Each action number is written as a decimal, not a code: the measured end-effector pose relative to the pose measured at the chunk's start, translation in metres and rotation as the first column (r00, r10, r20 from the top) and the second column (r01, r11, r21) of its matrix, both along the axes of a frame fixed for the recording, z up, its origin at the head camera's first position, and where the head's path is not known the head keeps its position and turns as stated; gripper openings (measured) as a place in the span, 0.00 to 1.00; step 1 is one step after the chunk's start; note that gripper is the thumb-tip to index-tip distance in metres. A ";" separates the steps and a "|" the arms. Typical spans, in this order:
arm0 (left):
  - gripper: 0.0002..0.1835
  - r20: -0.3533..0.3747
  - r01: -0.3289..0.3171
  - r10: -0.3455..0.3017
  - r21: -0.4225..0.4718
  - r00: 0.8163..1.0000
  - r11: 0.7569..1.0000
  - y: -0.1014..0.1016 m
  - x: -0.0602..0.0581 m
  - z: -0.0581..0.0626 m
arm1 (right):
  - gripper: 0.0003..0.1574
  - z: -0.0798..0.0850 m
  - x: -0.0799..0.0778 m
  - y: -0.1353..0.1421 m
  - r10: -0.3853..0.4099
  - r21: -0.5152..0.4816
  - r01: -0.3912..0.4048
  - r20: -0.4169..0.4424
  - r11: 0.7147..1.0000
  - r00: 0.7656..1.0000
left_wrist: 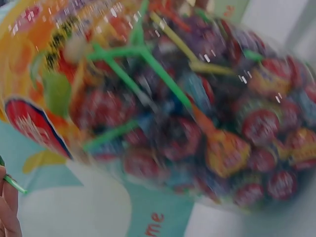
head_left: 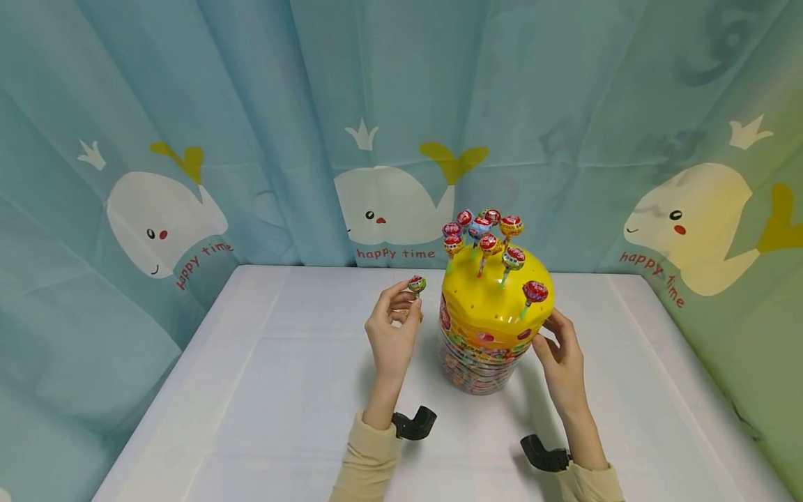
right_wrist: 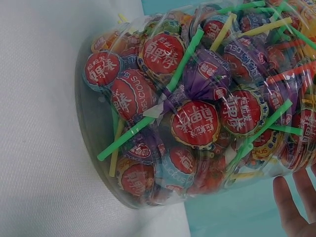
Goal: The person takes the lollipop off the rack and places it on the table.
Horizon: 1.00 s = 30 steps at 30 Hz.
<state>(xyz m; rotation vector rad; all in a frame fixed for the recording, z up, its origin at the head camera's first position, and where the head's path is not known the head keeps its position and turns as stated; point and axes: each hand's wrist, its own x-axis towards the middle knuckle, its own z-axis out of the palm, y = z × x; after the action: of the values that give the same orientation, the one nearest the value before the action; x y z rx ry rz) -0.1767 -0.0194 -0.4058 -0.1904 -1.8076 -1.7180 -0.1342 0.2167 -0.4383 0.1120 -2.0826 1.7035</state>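
A clear plastic jar (head_left: 478,369) full of wrapped lollipops stands upright on the table under a yellow lid (head_left: 479,307). Several lollipops (head_left: 489,244) stick up from the lid. To the left of the jar, my left hand (head_left: 395,335) pinches a green-wrapped lollipop (head_left: 417,284) in the air; its green stick (left_wrist: 16,184) shows at the edge of the left wrist view. My right hand (head_left: 564,355) rests with its fingers against the jar's right side, just below the lid; its fingertips (right_wrist: 281,185) appear at the lower right of the right wrist view.
The table (head_left: 282,369) has a white cloth. Behind and around it hangs a blue-green curtain (head_left: 263,125) printed with whales. A black wrist mount (head_left: 415,423) is on the left wrist, another (head_left: 544,454) on the right.
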 end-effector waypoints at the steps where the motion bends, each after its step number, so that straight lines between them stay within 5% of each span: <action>1: 0.16 0.014 -0.004 0.004 0.002 1.000 1.000 -0.001 -0.002 -0.002 | 0.30 0.000 0.000 0.000 -0.001 0.002 0.001 -0.001 1.000 1.000; 17: 0.15 0.191 -0.069 0.071 -0.016 0.979 0.997 -0.017 -0.030 -0.044 | 0.29 -0.001 0.001 -0.001 -0.005 0.006 0.005 -0.004 1.000 1.000; 30: 0.13 0.388 -0.104 0.141 -0.116 0.911 0.988 -0.030 -0.044 -0.079 | 0.29 -0.001 0.001 -0.001 -0.006 0.004 0.006 -0.002 1.000 1.000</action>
<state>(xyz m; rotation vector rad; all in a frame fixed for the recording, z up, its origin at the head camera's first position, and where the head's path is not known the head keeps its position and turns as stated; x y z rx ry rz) -0.2204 -0.0497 -0.4853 0.2488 -2.1397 -1.6701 -0.1332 0.2162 -0.4395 0.1085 -2.0830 1.6957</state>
